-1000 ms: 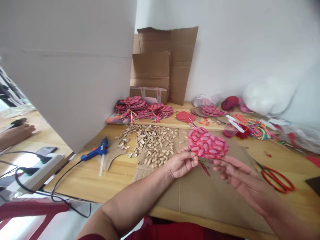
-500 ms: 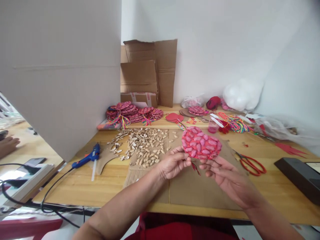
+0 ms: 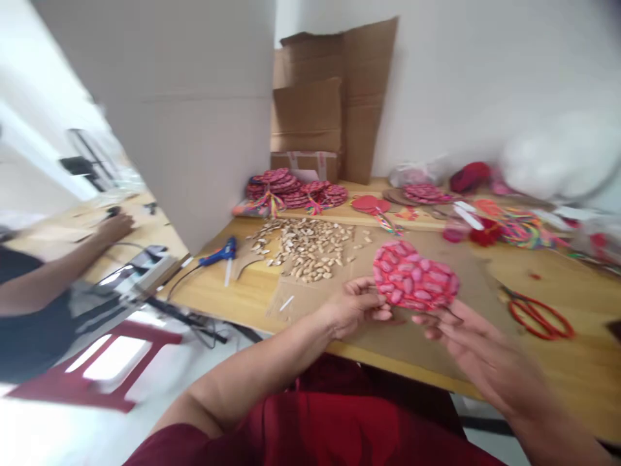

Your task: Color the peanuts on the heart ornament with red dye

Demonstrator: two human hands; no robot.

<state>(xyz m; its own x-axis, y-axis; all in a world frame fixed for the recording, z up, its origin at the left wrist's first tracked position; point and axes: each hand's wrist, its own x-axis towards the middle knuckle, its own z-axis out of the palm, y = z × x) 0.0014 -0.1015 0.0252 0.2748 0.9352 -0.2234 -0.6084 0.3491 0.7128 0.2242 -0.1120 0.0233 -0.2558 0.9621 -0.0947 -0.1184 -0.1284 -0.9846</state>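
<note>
I hold a pink-red heart-shaped piece covered with shells (image 3: 414, 281) above a sheet of brown cardboard (image 3: 412, 323). My left hand (image 3: 356, 310) pinches its left edge with thumb and fingers. My right hand (image 3: 478, 353) sits just below its right side, fingers partly stretched and blurred; a dark thread hangs near them. Whether the right fingers grip the piece or the thread is unclear.
A pile of pale shells (image 3: 305, 246) lies behind on the wooden table (image 3: 252, 294), with a blue glue gun (image 3: 218, 254), stacks of finished pink pieces (image 3: 291, 192), red scissors (image 3: 538, 315) and coloured cords (image 3: 519, 230). Another person's arm (image 3: 63, 259) rests at the left table.
The camera has swung left and pulled back, showing the person at the left. Both hands still keep the heart piece between them, in much the same pose.
</note>
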